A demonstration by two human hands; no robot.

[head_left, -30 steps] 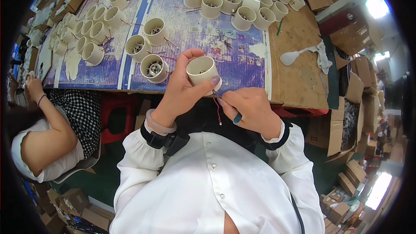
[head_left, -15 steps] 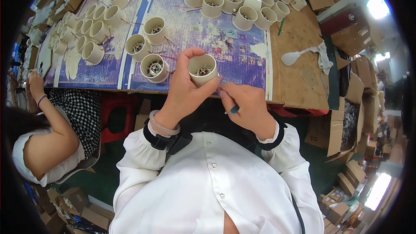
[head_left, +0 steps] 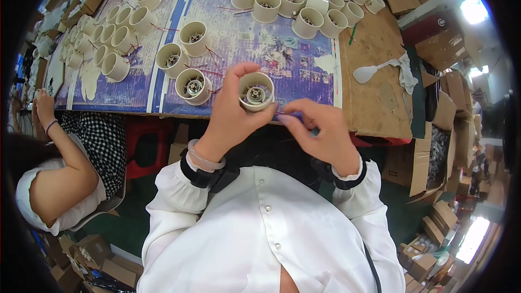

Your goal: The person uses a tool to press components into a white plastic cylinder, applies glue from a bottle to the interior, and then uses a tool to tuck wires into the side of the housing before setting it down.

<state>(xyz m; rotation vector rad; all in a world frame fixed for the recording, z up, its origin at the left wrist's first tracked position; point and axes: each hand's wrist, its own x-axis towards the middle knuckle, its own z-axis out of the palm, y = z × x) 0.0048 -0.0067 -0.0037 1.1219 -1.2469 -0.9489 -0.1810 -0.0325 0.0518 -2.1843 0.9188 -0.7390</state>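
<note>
My left hand (head_left: pixel 230 108) is wrapped round an off-white plastic cylinder housing (head_left: pixel 255 106), its open top tilted toward me. Inside it shows a round motor with a ribbed centre. Close by on the right, my right hand (head_left: pixel 323 130) pinches what looks like a small screwdriver (head_left: pixel 296 115) with a purple and teal handle, mostly hidden by the fingers. Its thin front end points at the side of the housing, near my left thumb; the tip itself cannot be made out. Just left stands a similar housing (head_left: pixel 193 86) with wires, and two more are behind it.
Many like housings stand at the far right (head_left: pixel 307 22) and far left (head_left: pixel 115 66) of the purple-covered table (head_left: pixel 260 38). A white spoon-like scoop (head_left: pixel 365 73) and a crumpled cloth (head_left: pixel 406 73) lie at right. A person (head_left: pixel 59 179) sits at left; cardboard boxes (head_left: pixel 429 168) stand at right.
The housing in my left hand has tipped, so more of its inside shows. My right hand has moved slightly right and turned, and more of the purple handle is visible.
</note>
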